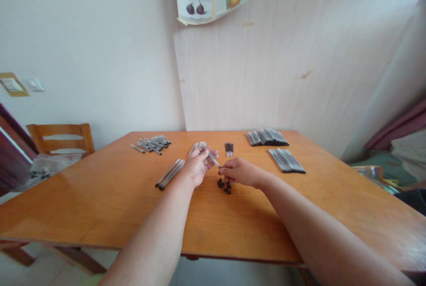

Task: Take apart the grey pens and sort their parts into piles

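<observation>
My left hand [196,167] is closed around a clear pen barrel [213,158], which slants down to the right. At the barrel's lower end, my right hand [242,172] pinches a small dark piece that looks like a black end plug [219,168]; the fingers partly hide it. Several loose black plugs [227,188] lie on the table just below my right hand. Behind my left hand are more clear barrels [192,147], partly covered. A few clear pens with black ends [170,174] lie left of my left wrist.
The wooden table [133,215] carries dark pen refills [229,149] beyond my hands. A loose pile of pens [153,144] lies back left. Two rows of black-ended pens, a far one [267,137] and a nearer one [286,160], lie right. A chair [61,131] stands at left.
</observation>
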A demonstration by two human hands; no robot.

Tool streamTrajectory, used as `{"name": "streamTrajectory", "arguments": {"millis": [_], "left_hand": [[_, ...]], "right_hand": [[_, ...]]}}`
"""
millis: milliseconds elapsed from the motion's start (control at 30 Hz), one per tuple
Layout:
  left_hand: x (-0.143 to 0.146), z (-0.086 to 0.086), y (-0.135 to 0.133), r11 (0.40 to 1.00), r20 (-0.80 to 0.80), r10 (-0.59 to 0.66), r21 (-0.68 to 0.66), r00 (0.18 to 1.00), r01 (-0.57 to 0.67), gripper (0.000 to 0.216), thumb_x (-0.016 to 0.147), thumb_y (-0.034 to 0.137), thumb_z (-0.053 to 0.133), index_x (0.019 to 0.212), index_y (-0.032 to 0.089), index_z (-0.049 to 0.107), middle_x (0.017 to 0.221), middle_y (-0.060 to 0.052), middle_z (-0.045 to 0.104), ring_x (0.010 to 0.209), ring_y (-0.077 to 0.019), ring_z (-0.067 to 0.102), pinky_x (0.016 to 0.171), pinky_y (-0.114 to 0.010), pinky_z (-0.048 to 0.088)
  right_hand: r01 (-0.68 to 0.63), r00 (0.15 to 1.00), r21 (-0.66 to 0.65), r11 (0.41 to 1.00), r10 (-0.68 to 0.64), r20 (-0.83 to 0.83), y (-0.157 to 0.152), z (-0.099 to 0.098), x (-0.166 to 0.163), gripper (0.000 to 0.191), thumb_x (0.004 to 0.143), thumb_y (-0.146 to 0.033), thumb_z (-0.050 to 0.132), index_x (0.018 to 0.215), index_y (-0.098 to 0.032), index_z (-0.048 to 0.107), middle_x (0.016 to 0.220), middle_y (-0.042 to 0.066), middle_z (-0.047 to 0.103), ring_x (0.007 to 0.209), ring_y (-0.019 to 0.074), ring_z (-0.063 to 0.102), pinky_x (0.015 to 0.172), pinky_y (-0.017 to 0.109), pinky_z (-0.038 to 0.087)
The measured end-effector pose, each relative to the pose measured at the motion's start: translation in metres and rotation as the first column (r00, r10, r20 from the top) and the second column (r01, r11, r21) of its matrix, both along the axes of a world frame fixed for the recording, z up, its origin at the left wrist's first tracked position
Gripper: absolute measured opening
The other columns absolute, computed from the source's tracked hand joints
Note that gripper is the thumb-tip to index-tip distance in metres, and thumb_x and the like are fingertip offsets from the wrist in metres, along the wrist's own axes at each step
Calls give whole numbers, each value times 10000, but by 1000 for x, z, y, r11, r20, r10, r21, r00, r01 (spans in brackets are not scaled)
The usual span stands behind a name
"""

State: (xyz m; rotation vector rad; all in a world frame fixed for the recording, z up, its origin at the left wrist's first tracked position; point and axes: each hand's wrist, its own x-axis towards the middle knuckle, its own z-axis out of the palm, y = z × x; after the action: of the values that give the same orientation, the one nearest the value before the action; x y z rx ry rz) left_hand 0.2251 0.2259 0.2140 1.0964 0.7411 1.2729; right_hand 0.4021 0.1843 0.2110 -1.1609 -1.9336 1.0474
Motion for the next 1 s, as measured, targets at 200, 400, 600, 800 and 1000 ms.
{"name": "streamTrajectory", "arguments": {"millis": [200,400,600,800,1000], "left_hand": [[3,4,-7,997,-31,-76,-5,997,76,217,801,214,631,999,179,552,980,-104,683,854,-175,668,726,-290,509],[5,6,-11,998,-103,-59,12,993,60,177,775,258,667,872,161,554,898,-89,693,782,-154,665,714,-271,501],[7,6,-10,1000,-111,-13,14,994,15,242,730,301,715,843,166,550,849,-72,693,744,-148,663,720,-285,494],[7,5,-8,999,-115,40,8,993,-40,302,695,339,743,858,167,556,787,-61,689,674,-140,656,678,-269,481],[8,4,-9,998,-98,53,24,994,-51,312,693,340,744,866,170,547,793,-55,688,677,-131,652,660,-249,476]], "right_hand": [[19,989,-77,997,-30,-146,6,-3,0,202,813,-326,546,760,-144,618,562,-7,570,444,70,456,431,190,341],[51,997,77,996,-46,-67,6,-1,2,219,826,-320,509,764,-145,626,578,-10,570,458,72,475,459,188,367],[105,990,302,947,-128,57,8,-3,2,248,838,-313,468,724,-158,625,610,-5,586,518,85,489,490,199,339],[149,970,482,864,-223,100,6,1,1,224,802,-302,521,625,-170,557,582,-23,499,563,89,439,523,215,298],[177,979,381,907,-202,27,6,1,0,254,838,-353,489,690,-168,580,624,-10,544,569,90,458,531,215,322]]}}
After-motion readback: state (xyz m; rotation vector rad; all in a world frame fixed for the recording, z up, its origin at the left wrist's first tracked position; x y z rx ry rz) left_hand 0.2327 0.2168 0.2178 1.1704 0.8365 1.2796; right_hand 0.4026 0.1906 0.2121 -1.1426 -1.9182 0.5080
